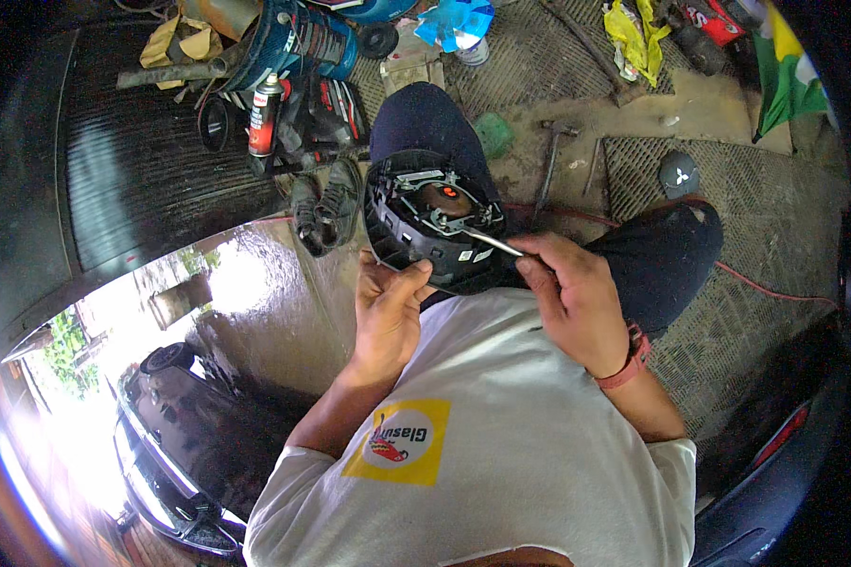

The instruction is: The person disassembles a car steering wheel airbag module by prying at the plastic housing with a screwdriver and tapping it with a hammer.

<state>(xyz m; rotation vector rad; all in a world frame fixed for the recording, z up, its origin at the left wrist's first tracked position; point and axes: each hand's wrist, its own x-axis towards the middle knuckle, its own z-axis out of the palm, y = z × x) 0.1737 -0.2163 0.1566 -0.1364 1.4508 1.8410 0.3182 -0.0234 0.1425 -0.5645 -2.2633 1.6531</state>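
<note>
A black rounded plastic housing rests against my lap, its hollow side facing up. Inside it are a bent metal wire frame and a small orange spot; which part it comes from, I cannot tell. My left hand grips the housing's near left rim, thumb on the outer wall and fingers mostly hidden underneath. In my right hand is a slim metal-shafted tool, its handle covered by my palm. The tip of the shaft reaches into the housing by the wire frame's near right side.
Beyond my legs stand a spray can and a blue bucket. Dark shoes lie left of the housing. A hammer, a cap and a red hose are on the floor. Glossy black car bodywork is at lower left.
</note>
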